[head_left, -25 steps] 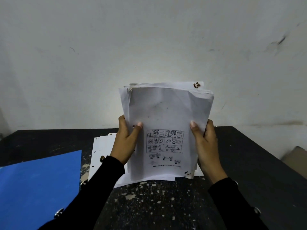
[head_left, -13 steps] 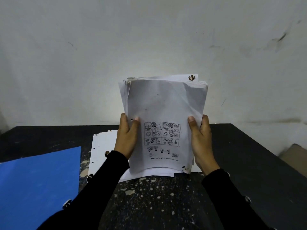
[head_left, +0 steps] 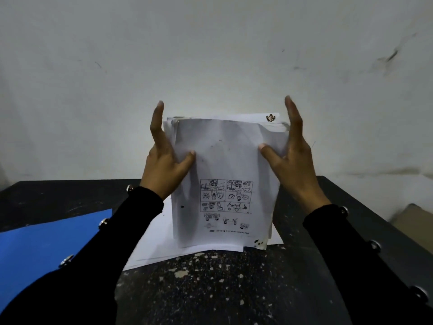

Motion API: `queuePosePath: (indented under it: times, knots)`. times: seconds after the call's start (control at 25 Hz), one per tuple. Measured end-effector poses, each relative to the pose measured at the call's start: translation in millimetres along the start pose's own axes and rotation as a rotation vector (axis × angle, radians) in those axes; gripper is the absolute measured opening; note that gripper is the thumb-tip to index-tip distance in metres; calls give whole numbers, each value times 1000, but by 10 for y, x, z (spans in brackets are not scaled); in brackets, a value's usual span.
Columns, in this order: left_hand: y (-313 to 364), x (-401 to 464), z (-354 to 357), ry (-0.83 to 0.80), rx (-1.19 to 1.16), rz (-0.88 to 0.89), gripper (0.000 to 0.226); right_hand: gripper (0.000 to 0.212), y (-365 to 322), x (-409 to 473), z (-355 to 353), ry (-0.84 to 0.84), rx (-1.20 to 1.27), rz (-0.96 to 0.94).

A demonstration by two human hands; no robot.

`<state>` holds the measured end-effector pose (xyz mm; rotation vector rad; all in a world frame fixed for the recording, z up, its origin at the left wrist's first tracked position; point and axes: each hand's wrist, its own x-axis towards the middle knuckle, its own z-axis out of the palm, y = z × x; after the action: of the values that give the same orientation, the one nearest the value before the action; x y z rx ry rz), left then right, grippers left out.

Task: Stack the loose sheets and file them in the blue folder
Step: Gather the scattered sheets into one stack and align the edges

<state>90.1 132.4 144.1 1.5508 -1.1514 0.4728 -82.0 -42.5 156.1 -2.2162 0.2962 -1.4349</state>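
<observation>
Squaring was the step in hand: the bundle of sheets (head_left: 225, 174) stood upright at the centre of the frame, its lower edge resting on the flat sheets (head_left: 164, 240) that lay on the dark table (head_left: 234, 289), and the person had a hand on either side of it. The top edges looked uneven, with one corner showing past the rest at the upper right, so by this reading the stack was not yet true.

The left hand (head_left: 164, 170) sat against the bundle's left edge, fingers (head_left: 157, 118) straight and pointing up beside the paper, thumb pressed flat on the front page. The right hand (head_left: 293, 160) mirrored it on the right edge, fingers extended upward and close together, thumb laid across the front sheet. Neither hand curled round the paper; both steadied it between straight fingers and thumbs, a loose guiding hold. How the fingers lay behind the bundle could not be seen.

The next move probably called for tapping the bundle down on its lower edge while the palms nudged the sides in, then gathering the flat sheets beneath it into the same pile. A loose hold risked pages sliding out.

The blue folder (head_left: 42, 249) lay at the lower left of the frame, partly under the left sleeve (head_left: 98, 266), apart from the bundle and so far unused.
</observation>
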Motion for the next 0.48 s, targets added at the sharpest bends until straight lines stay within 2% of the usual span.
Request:
queuePosePath:
  times: [0.04, 0.12, 0.24, 0.36, 0.48]
  knots:
    - [7, 37, -45, -24, 77, 36, 95, 85, 2, 56, -42, -37, -89, -35]
    - [6, 104, -105, -58, 155, 48, 85, 77, 7, 137, -111, -72, -193, -63]
    - [12, 121, -135, -68, 163, 66, 64, 64, 14, 171, -138, -44, -205, -67]
    - [24, 131, -130, -76, 163, 71, 61, 62, 49, 176, -130, -56, -221, -102]
    - [28, 145, -135, -82, 141, 45, 59, 51, 72, 182, -129, -33, -226, -105]
